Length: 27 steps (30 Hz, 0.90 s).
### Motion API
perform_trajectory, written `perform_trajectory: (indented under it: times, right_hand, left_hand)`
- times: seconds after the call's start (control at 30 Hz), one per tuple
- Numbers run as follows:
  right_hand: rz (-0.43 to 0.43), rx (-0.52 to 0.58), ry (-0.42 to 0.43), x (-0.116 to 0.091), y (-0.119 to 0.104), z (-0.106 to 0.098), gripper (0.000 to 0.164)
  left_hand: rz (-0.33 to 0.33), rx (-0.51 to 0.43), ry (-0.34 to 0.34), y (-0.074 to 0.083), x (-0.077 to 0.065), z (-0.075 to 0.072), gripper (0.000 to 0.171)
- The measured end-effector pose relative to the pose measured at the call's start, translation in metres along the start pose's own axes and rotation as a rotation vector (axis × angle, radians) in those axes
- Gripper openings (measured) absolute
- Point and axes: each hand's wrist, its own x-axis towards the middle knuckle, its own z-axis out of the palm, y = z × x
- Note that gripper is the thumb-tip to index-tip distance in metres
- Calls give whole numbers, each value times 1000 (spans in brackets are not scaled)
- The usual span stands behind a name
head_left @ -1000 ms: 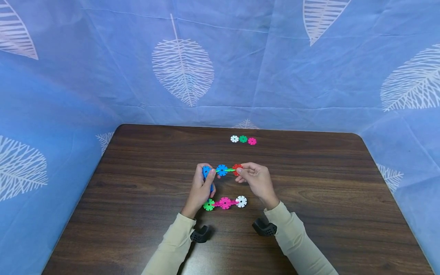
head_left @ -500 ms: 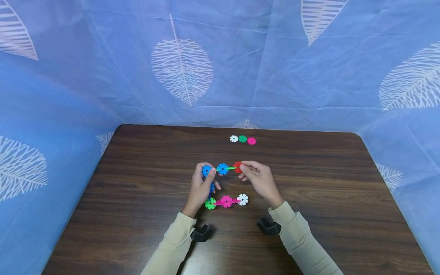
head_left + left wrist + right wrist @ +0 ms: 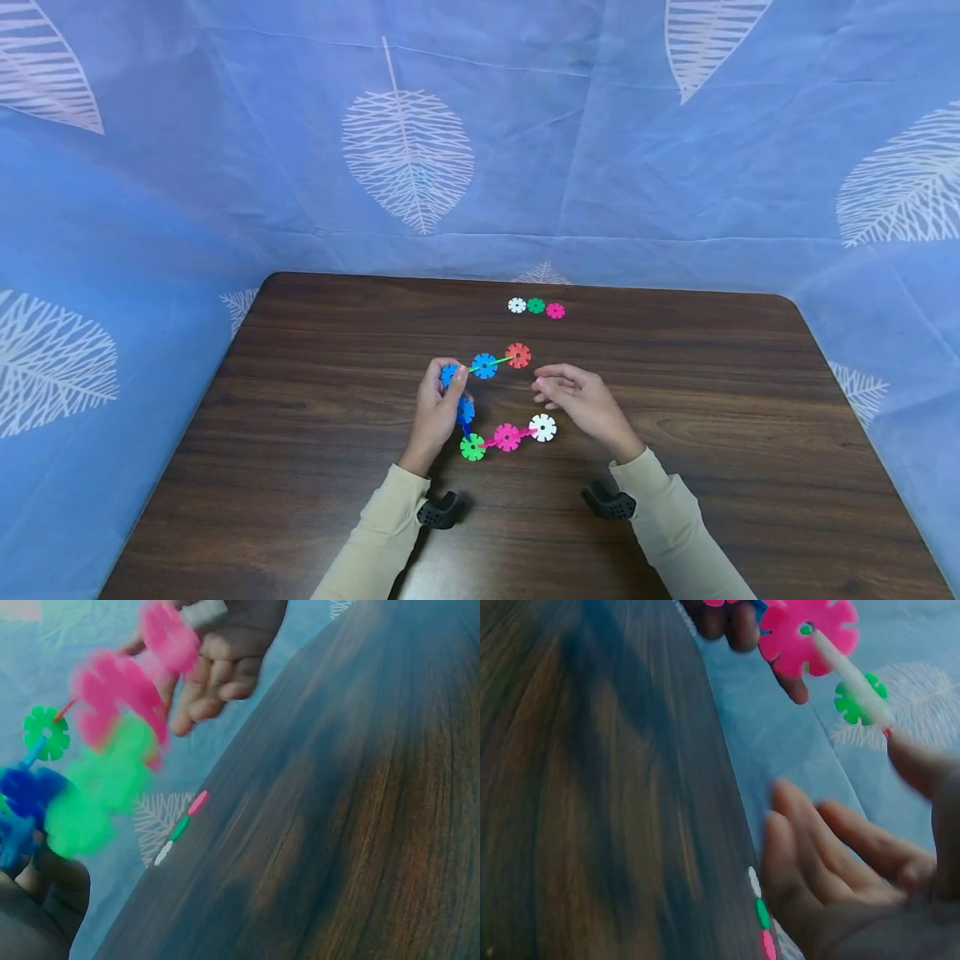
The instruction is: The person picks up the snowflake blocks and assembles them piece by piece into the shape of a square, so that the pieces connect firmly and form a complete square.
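My left hand (image 3: 437, 421) grips a chain of linked plastic snowflake discs at a blue disc (image 3: 448, 375), thumb on top. One arm of the chain runs right through another blue disc (image 3: 484, 366) and a thin green one to a red disc (image 3: 518, 355). The other hangs toward me, through a lower blue disc (image 3: 466, 410), a bright green disc (image 3: 472, 447) and a pink disc (image 3: 507, 437), ending in a white disc (image 3: 543, 427). Beside that white end is my right hand (image 3: 588, 408), fingers relaxed and parted in the right wrist view, gripping nothing.
Three loose discs lie in a row near the table's far edge: white (image 3: 517, 306), green (image 3: 536, 306) and pink (image 3: 555, 311). The dark wooden table (image 3: 712, 400) meets a blue leaf-patterned cloth (image 3: 525, 167) behind it. Each wrist carries a black camera band (image 3: 442, 510).
My right hand has let go of the red disc and drawn back toward the lower right. The hanging arm of the chain has swung right, its white end rising slightly. My left hand keeps its grip.
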Motion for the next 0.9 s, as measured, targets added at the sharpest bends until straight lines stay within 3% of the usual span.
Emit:
perform_trajectory:
  times: [0.13, 0.23, 0.33, 0.5, 0.7, 0.9]
  right_hand:
    - [-21, -20, -188, -4, 4, -3, 49]
    - [-20, -35, -226, -5, 6, -2, 50]
    - [-11, -30, -192, -4, 6, 0, 49]
    - [15, 69, -125, -2, 4, -1, 56]
    - [-33, 127, -103, 0, 3, -8, 55]
    - [-47, 84, -68, 5, 1, -10, 37]
  left_hand:
    - [-11, -60, 4, -12, 4, -1, 19]
    - [13, -83, -1, -14, 3, -1, 21]
    - [19, -108, -1, -15, 3, 0, 20]
    - [24, -133, 10, -17, 2, -2, 17]
    - [7, -232, -89, -16, 0, -6, 24]
    - [-36, -153, -170, -9, -4, -3, 35]
